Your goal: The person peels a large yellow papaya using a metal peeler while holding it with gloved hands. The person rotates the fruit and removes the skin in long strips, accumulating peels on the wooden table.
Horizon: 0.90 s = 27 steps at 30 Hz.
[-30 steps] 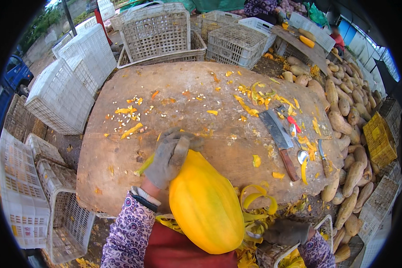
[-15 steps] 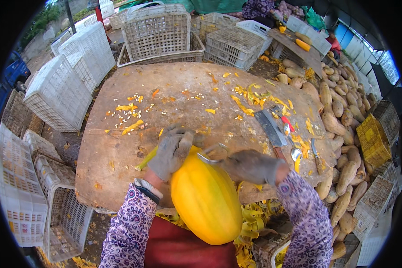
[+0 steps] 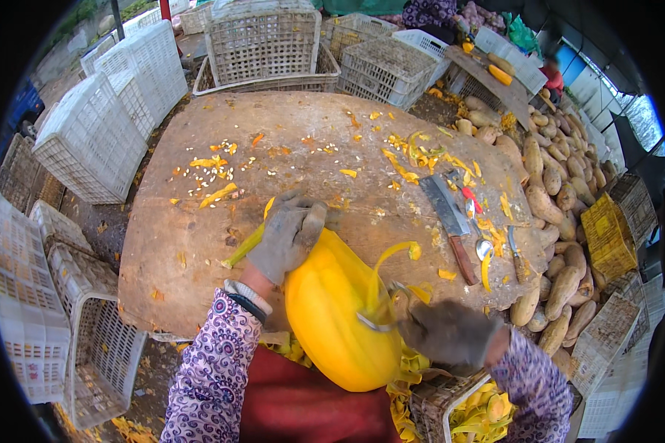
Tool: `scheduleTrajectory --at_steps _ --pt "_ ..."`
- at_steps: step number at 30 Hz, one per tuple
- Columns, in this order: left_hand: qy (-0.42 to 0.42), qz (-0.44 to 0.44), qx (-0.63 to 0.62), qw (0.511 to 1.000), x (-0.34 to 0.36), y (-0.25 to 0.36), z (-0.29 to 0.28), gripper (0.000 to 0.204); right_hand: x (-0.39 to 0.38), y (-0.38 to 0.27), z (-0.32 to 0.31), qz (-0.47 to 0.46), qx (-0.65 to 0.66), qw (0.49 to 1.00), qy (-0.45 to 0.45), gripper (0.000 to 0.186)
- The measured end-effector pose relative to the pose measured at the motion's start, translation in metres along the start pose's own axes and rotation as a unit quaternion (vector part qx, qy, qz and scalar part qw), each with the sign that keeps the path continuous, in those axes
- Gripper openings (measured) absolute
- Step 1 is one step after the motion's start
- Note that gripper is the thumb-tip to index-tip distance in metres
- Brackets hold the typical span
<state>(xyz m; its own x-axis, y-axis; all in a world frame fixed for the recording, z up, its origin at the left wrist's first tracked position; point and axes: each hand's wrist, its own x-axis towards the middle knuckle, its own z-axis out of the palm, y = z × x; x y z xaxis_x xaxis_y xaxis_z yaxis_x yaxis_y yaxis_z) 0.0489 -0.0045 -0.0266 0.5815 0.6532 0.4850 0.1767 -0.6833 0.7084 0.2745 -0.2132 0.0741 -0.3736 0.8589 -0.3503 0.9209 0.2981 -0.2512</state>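
A large yellow pumpkin (image 3: 336, 314), its skin largely pared off, leans over the near edge of the wooden board (image 3: 288, 162). My left hand (image 3: 287, 235), in a grey glove, is closed over its far end and steadies it. My right hand (image 3: 450, 332), gloved too and blurred, grips a peeler (image 3: 375, 323) whose metal head lies against the pumpkin's right side. From the peeler a curling strip of yellow peel (image 3: 377, 272) rises. Beside my left hand lies a greenish-yellow peel strip (image 3: 245, 245) on the board.
At the board's right lie a cleaver (image 3: 446, 210), a spoon (image 3: 484, 249) and a small knife (image 3: 515, 244). Seeds and scraps (image 3: 213, 173) dot the far left. A crate of peelings (image 3: 432, 410) stands below right. Whole pumpkins (image 3: 557, 199) are heaped rightward; white crates (image 3: 92, 140) stand left.
My right hand has drawn the peeler along the pumpkin, toward me and rightward, and a peel strip now curls up. My left hand keeps its hold on the far end.
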Motion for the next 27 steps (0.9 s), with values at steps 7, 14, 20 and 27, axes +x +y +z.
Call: scheduleTrajectory --at_steps 7,14,20,27 --pt "0.002 0.008 0.036 0.999 0.003 -0.003 0.001 0.050 -0.090 -0.053 0.064 0.213 0.130 0.965 0.086 0.033" --pt "-0.009 0.017 0.022 1.000 0.002 -0.006 0.002 0.053 -0.106 -0.040 0.100 0.230 0.211 0.939 0.145 0.034" --pt "-0.023 -0.005 0.022 0.999 0.003 -0.012 0.003 0.051 -0.011 -0.006 0.022 -0.050 -0.079 0.961 0.262 0.006" --pt "0.008 -0.013 0.037 0.999 -0.003 -0.010 0.003 0.048 0.066 -0.009 -0.014 0.075 0.081 0.994 0.001 0.053"
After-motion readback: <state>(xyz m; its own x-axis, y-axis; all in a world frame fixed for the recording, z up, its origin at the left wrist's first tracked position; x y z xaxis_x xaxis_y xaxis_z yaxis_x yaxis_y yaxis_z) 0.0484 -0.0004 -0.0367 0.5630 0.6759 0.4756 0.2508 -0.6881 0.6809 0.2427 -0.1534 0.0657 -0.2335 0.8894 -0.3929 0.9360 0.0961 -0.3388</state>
